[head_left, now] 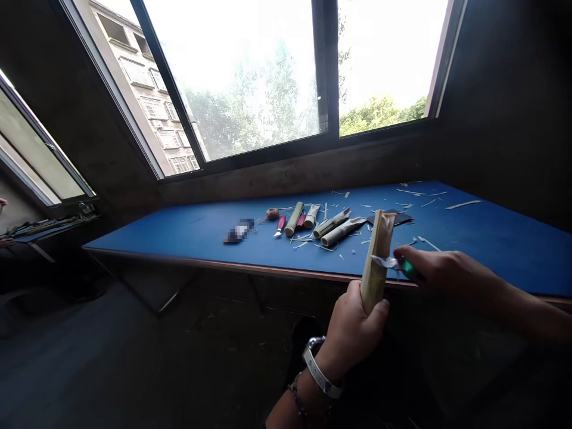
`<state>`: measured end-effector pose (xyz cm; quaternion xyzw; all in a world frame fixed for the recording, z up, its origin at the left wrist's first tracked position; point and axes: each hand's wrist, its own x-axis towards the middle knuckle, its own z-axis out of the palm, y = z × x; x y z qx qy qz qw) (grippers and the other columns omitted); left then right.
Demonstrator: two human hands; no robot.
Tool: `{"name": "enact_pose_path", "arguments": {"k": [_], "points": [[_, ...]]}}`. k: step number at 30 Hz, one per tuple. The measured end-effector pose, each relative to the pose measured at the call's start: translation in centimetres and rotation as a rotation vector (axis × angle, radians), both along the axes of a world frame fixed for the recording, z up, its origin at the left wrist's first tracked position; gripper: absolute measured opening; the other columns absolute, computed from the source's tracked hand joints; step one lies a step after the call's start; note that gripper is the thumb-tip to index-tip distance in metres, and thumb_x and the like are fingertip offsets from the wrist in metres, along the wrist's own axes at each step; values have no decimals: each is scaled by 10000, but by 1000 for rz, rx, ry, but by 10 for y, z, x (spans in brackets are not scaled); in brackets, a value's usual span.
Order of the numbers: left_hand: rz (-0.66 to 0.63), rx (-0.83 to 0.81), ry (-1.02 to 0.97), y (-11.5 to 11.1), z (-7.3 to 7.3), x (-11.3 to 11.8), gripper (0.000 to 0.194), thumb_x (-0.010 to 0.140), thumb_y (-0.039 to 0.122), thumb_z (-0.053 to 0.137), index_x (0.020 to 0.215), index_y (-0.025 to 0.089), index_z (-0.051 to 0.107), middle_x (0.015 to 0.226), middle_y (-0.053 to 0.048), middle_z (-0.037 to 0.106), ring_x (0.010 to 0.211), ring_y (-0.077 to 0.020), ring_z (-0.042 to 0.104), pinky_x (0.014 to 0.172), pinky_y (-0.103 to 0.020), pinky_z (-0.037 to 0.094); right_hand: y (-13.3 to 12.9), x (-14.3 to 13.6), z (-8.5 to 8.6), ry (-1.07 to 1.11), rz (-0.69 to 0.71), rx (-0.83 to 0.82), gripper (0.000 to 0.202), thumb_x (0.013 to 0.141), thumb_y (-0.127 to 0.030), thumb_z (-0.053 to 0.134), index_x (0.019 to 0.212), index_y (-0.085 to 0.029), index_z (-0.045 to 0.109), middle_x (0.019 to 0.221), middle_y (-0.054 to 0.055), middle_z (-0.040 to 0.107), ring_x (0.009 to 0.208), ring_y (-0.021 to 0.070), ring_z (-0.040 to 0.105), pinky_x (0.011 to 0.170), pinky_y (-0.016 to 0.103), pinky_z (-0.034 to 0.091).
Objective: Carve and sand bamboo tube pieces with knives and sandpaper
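Green-yellow split bamboo [374,280] was gripped by the left hand [353,330], a green-handled metal knife [388,262] by the right hand [429,266]; through excess force, the left could be cut.

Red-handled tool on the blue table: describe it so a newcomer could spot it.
On the blue table under the window, find the row of cut bamboo pieces. Left of it lies the tool, its red handle ending in a pale blade that points towards the near edge. Unlike the red object between two bamboo pieces, it lies in the open.
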<state>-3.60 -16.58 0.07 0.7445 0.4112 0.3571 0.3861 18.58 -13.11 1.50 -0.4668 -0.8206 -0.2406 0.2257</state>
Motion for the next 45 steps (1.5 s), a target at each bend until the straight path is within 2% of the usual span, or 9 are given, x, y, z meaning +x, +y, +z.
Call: {"name": "enact_pose_path", "arguments": {"k": [4, 8, 12, 17, 23, 33, 36, 40, 45], "points": [[10, 67, 106, -3, 5, 1, 292, 847, 387, 445, 1035, 167, 486, 879, -68, 612, 756, -205, 547, 624, -290, 362, 0, 1, -8, -64, 50, 40, 166, 891, -201, 345, 913, -164, 506, 535, -35, 535, 400, 102, 523, 371, 184, 305], [19, 68, 162, -4, 9, 6, 293, 844, 390, 425, 1001, 152, 492, 859, -97, 616, 735, -227, 544, 596, -304, 328, -1, -1, 1, -126, -9, 183, 234, 891, -152, 334, 998, -144, 542, 558, -19, 569, 399, 94, 530, 371, 178, 278], [29, 41, 116, -3, 8, 13, 271, 840, 406, 423, 951, 168, 492, 825, -87, 607, 708, -219, 536, 580, -300, 313, 6, -4, 12, -203, -123, 297, 277, 900, -143, 329, 940, -130, 602, 499, -4, 541, 388, 100, 509, 388, 201, 253], [62, 8, 56, 2, 3, 17, 254, 846, 412, 414, 922, 180, 484, 786, -71, 596, 688, -211, 535, 573, -294, 312, 21, -9, 19, -186, -266, 101, 281, 896, -150, 337, 920, -151, 617, 564, 33, 599, 447, 135, 552, 424, 223, 265], [122, 17, 92, 7, 4, 15, 268, 843, 418, 408, 917, 174, 493, 776, -84, 596, 673, -218, 531, 567, -303, 314, 33, -18, 21, -145, -284, -50, 301, 894, -132, 303, 999, -118, 584, 723, 107, 663, 601, 211, 634, 468, 242, 322], [141, -36, 88, 24, -6, 16, 328, 846, 455, 387, 939, 167, 513, 863, -127, 637, 762, -249, 606, 626, -320, 436, 53, -28, 18, -193, -328, -103, 358, 917, -135, 216, 957, -102, 571, 765, 128, 658, 684, 247, 653, 502, 256, 340], [164, -31, 102, 32, 1, 17, 348, 850, 453, 380, 960, 156, 523, 878, -139, 642, 794, -253, 614, 670, -330, 457, 63, -31, 18, -175, -348, -114, 350, 911, -126, 218, 1004, -116, 555, 796, 133, 664, 723, 260, 660, 520, 258, 368], [168, -32, 121, 61, 24, 28, 358, 844, 408, 411, 1004, 115, 539, 836, -137, 644, 775, -238, 617, 708, -329, 463, 80, -28, 28, -111, -430, -109, 308, 898, -127, 260, 1024, -108, 540, 789, 162, 662, 724, 289, 664, 550, 288, 411], [62, -230, -30, 109, 55, 42, 302, 810, 348, 486, 913, 80, 580, 599, -39, 561, 524, -151, 540, 560, -272, 430, 108, -21, 45, -51, -432, -110, 255, 919, -179, 336, 1048, -106, 544, 786, 140, 661, 713, 215, 654, 608, 298, 444]]}}
